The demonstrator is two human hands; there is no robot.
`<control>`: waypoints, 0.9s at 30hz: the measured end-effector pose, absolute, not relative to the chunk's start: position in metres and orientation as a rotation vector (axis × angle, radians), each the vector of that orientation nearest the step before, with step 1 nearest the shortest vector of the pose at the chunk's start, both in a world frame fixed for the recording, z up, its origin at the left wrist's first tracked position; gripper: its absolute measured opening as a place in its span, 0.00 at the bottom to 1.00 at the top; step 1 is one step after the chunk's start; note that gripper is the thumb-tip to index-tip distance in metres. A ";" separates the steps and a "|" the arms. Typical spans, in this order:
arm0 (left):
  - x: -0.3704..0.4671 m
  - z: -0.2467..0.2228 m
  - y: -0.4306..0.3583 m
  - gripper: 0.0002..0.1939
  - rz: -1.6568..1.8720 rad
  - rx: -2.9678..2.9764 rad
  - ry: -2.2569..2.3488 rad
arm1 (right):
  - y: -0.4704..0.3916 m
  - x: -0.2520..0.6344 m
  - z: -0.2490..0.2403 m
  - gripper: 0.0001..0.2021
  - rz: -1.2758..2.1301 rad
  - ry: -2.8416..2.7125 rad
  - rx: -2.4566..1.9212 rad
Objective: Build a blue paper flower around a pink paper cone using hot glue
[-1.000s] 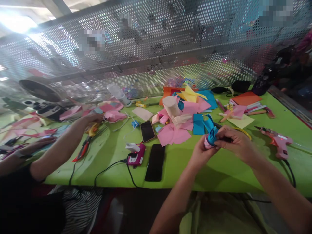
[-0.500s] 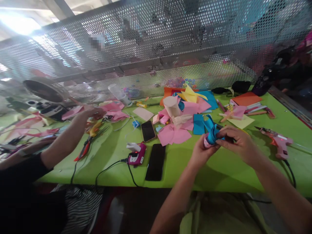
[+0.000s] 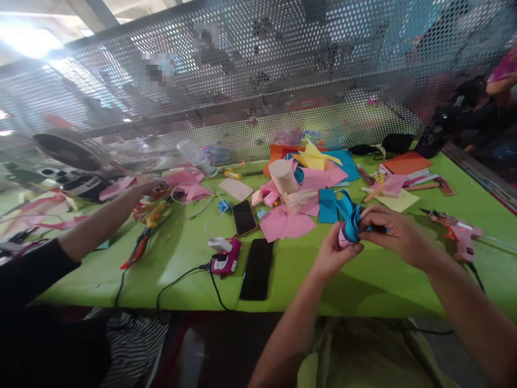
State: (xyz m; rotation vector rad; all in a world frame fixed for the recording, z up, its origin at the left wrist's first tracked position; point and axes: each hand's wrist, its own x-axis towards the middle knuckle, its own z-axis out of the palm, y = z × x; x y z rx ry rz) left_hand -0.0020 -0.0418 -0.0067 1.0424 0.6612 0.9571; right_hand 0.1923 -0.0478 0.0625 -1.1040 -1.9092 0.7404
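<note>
Both of my hands meet over the green table [image 3: 363, 280], right of centre. My left hand [image 3: 333, 253] grips a small pink roll [image 3: 343, 240] wrapped in blue paper [image 3: 350, 221]. My right hand [image 3: 390, 231] pinches the blue paper strip from the right side and presses it against the roll. Just behind my hands lies a heap of pink, blue and yellow paper sheets [image 3: 307, 188] with a rolled cream paper cone [image 3: 283, 175].
A pink glue gun [image 3: 456, 231] lies to the right, its cord running off the edge. Two phones [image 3: 244, 217] [image 3: 257, 269] and a small pink device [image 3: 226, 261] lie left of centre. A co-worker's arm [image 3: 100, 226] reaches over scissors [image 3: 139, 245]. A perforated metal screen [image 3: 258, 81] backs the table.
My hands have turned the roll slightly and the blue strip sits tighter around it. The co-worker's arm has drawn back to the left, lifting pink paper and a white loop.
</note>
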 end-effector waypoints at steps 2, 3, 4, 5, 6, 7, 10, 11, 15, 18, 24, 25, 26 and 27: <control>-0.003 -0.007 -0.042 0.36 0.960 1.053 0.667 | -0.047 0.194 0.065 0.15 0.769 -1.913 -1.078; -0.004 -0.006 -0.042 0.36 0.961 1.060 0.668 | -0.047 0.195 0.067 0.15 0.781 -1.917 -1.068; -0.004 -0.006 -0.041 0.35 0.962 1.066 0.666 | -0.047 0.195 0.069 0.15 0.790 -1.921 -1.061; -0.005 -0.007 -0.041 0.35 0.963 1.069 0.660 | -0.047 0.196 0.070 0.16 0.794 -1.927 -1.059; -0.005 -0.007 -0.041 0.34 0.964 1.069 0.652 | -0.047 0.196 0.072 0.16 0.796 -1.935 -1.057; -0.005 -0.007 -0.041 0.34 0.964 1.069 0.642 | -0.047 0.196 0.073 0.17 0.795 -1.945 -1.056; -0.006 -0.011 -0.040 0.33 0.960 1.062 0.616 | -0.047 0.196 0.076 0.16 0.780 -1.978 -1.045; -0.006 -0.012 -0.040 0.33 0.959 1.058 0.614 | -0.047 0.195 0.077 0.15 0.776 -1.984 -1.042; -0.006 -0.015 -0.039 0.33 0.952 1.058 0.609 | -0.047 0.195 0.076 0.14 0.762 -1.993 -1.034; -0.006 -0.016 -0.040 0.33 0.991 1.053 0.606 | -0.050 0.194 0.073 0.12 0.712 -1.965 -1.048; -0.002 -0.016 -0.040 0.36 1.041 1.022 0.690 | -0.065 0.189 0.069 0.07 0.592 -1.775 -1.165; -0.001 -0.016 -0.041 0.35 1.052 1.028 0.691 | -0.067 0.187 0.069 0.07 0.586 -1.780 -1.156; -0.001 -0.015 -0.041 0.35 1.062 1.035 0.688 | -0.070 0.185 0.068 0.06 0.579 -1.789 -1.147; -0.001 -0.014 -0.041 0.34 1.069 1.042 0.684 | -0.071 0.183 0.068 0.06 0.572 -1.795 -1.143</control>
